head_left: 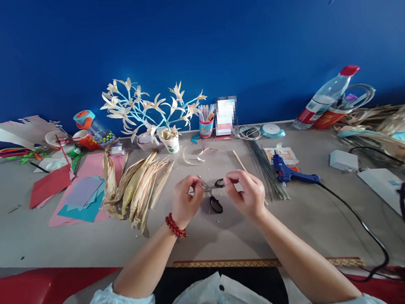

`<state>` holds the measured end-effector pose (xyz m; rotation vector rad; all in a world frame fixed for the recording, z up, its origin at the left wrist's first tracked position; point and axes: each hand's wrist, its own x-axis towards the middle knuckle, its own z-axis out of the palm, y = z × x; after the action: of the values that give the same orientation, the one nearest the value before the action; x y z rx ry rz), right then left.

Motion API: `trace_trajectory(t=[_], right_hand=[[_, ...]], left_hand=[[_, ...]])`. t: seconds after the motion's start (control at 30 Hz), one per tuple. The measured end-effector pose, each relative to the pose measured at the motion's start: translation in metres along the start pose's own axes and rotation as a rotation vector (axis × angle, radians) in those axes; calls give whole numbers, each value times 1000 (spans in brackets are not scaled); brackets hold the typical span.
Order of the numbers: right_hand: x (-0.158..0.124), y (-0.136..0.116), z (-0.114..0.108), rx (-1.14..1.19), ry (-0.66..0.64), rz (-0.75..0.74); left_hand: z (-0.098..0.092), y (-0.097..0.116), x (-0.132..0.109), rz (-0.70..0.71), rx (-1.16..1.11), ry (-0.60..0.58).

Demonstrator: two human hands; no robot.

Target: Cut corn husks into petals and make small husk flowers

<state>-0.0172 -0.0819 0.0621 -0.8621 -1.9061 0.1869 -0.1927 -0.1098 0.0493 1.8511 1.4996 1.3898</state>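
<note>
My left hand (186, 199), with a red bead bracelet (175, 226) at the wrist, is raised over the table with thumb and fingers pinched together. Facing it, my right hand (248, 194) is closed in a similar pinch. What either hand holds is too small to make out. Between and below them lie scissors (215, 205) with black handles, their blades partly behind my left hand. Dried corn husks (139, 183) are heaped left of my left hand. A bundle of thin wires (265, 168) and a blue glue gun (291, 174) lie right of my right hand.
Pale husk flowers (156, 108) on blue stems stand in a paper cup (170, 143) at the back. Coloured paper (89, 192) lies left. A blurred phone (225, 114), a pen cup (206, 127), a tilted bottle (320, 101) and a white adapter (343, 160) stand around; black cables (357, 219) run right.
</note>
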Motion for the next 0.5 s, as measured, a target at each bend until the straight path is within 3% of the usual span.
trace_trajectory(t=[0.17, 0.23, 0.33, 0.5], right_hand=[[-3, -3, 7, 56, -215, 51], [-5, -4, 11, 48, -244, 40], [-6, -3, 11, 11, -201, 8], [-3, 1, 4, -35, -7, 49]], left_hand=[[1, 5, -2, 62, 30, -28], [3, 8, -3, 96, 42, -39], [5, 6, -2, 90, 41, -35], [1, -3, 2, -91, -133, 12]])
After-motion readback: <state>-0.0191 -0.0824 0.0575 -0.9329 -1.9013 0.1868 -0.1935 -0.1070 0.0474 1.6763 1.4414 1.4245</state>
